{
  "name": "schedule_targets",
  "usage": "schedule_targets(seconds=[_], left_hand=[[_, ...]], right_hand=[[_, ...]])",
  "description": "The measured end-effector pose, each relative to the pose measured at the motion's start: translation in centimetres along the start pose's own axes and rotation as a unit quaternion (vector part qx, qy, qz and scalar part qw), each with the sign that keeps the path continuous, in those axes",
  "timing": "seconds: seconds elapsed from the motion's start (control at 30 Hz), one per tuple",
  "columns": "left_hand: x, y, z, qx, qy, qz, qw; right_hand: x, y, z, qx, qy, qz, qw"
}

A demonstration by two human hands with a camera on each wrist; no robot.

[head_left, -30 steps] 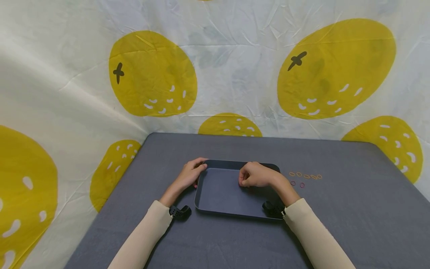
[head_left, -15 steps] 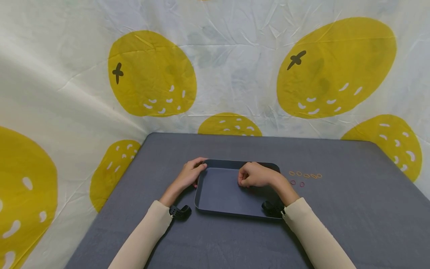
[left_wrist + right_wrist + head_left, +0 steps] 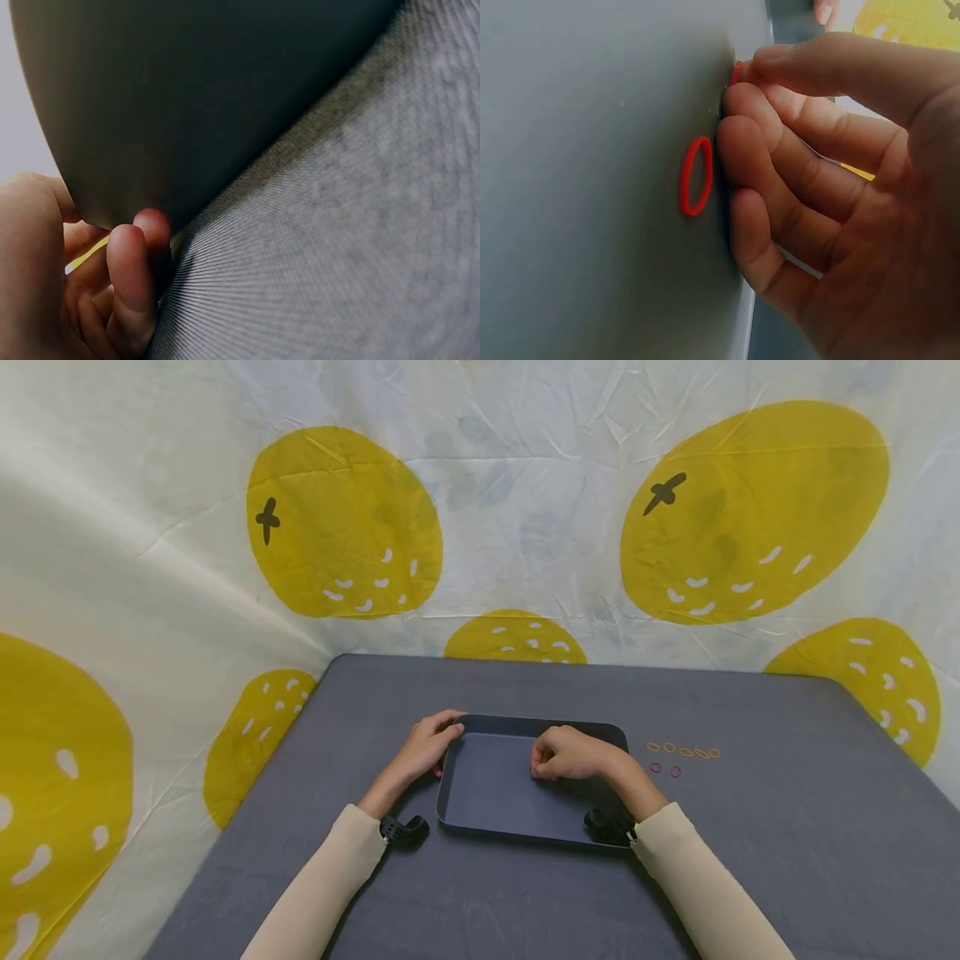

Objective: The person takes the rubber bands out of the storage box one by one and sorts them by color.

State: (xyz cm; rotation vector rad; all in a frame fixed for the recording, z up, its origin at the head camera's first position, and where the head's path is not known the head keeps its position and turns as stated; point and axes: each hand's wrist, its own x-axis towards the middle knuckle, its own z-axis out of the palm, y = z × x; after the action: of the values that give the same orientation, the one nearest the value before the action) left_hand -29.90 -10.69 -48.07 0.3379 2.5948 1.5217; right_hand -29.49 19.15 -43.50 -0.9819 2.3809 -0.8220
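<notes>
My left hand (image 3: 423,750) holds the far left corner of a dark grey rectangular tray (image 3: 487,793), thumb on the rim and other fingers against the outer wall. In the left wrist view, fingertips (image 3: 129,262) touch the tray's outside. My right hand (image 3: 573,753) is low inside the tray, fingers bent down to its floor. Its thumb and index finger pinch a small red rubber band (image 3: 737,73), mostly hidden by the fingertips. Another red rubber band (image 3: 696,176) lies on the tray floor beside the other fingers; in the head view the hand hides it.
Right of the tray, several orange rubber bands (image 3: 686,752) lie in a row on the grey table (image 3: 787,827). Two dark red rubber bands (image 3: 676,772) lie nearer, just below that row. A white curtain (image 3: 525,527) with yellow fruit prints hangs behind the table.
</notes>
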Motion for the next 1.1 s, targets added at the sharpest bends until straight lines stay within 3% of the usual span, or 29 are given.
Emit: schedule_targets(seconds=[0.23, 0.5, 1.1], left_hand=[[0.36, -0.08, 0.1, 0.001, -0.007, 0.002, 1.0], [0.27, -0.08, 0.01, -0.001, -0.003, 0.004, 1.0], [0.06, -0.15, -0.06, 0.0, 0.0, 0.007, 1.0]], right_hand=[[-0.24, 0.15, -0.05, 0.011, -0.002, 0.001, 0.9999], [-0.24, -0.32, -0.11, 0.008, 0.005, 0.03, 0.9995], [-0.09, -0.23, -0.21, -0.005, -0.006, 0.012, 0.9999]])
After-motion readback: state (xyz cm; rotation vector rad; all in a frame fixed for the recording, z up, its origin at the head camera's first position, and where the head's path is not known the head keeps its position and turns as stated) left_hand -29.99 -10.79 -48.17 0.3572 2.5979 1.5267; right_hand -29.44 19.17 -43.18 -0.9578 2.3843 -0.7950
